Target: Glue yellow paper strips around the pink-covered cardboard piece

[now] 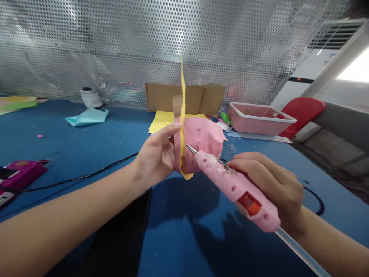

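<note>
My left hand [155, 157] grips a rounded pink paper piece [203, 134] from its left side, lifted above the blue table. A narrow yellow paper strip [183, 104] stands upright along that piece, with my left thumb pressing on it. My right hand [268, 184] is wrapped round a pink hot glue gun [230, 184], whose metal nozzle points at the pink paper, close beside the strip. Whether the nozzle touches the paper I cannot tell. A clear glue stick [300, 250] juts out of the gun's rear.
Behind stand cardboard pieces [161, 98], yellow sheets [161, 121] and a pink basket [256, 119]. At left lie folded light-blue paper [88, 117], a white object [91, 98] and a purple device [20, 177]. A black cable [95, 174] crosses the blue table [121, 138]; a black mat [121, 238] lies in front.
</note>
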A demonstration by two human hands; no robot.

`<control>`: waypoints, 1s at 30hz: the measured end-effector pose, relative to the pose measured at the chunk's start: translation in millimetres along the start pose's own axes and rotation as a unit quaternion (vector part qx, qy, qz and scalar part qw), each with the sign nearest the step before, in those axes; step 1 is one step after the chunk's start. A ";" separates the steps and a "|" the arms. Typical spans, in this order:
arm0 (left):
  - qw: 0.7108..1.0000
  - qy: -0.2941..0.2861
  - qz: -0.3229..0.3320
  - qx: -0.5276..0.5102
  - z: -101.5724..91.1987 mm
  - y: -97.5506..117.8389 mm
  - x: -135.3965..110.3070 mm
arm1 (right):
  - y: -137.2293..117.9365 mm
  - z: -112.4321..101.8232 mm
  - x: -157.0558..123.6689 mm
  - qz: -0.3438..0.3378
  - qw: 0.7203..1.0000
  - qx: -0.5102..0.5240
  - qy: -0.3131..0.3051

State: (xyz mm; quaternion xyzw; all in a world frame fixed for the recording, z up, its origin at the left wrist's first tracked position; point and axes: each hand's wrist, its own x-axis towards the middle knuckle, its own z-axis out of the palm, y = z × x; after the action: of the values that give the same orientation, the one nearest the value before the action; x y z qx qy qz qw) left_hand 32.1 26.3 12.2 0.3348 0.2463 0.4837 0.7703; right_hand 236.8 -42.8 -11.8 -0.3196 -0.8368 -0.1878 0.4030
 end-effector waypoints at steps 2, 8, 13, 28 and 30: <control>1.000 0.008 -0.019 -0.014 0.7 1.5 0.4 | -0.3 0.7 -0.6 0.002 1.000 -0.003 -0.004; 0.999 0.031 -0.010 -0.040 4.5 4.9 2.1 | -2.0 4.6 -1.6 -0.008 1.000 -0.013 -0.008; 0.997 0.035 -0.007 -0.069 7.4 7.8 1.4 | -4.6 5.9 -1.3 -0.024 0.999 -0.011 -0.026; 0.988 0.050 -0.019 -0.146 3.5 7.8 3.3 | -4.1 8.2 -5.3 -0.005 0.999 0.025 -0.042; 0.990 0.056 -0.022 -0.129 3.7 7.9 3.1 | -3.9 9.3 -5.8 -0.003 0.998 0.032 -0.046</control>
State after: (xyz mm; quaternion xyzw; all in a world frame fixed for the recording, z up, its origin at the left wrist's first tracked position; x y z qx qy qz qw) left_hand 31.4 30.6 20.4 0.1990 0.2321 0.5124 0.8025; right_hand 231.7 -42.5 -22.3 -0.3122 -0.8610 -0.1469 0.3736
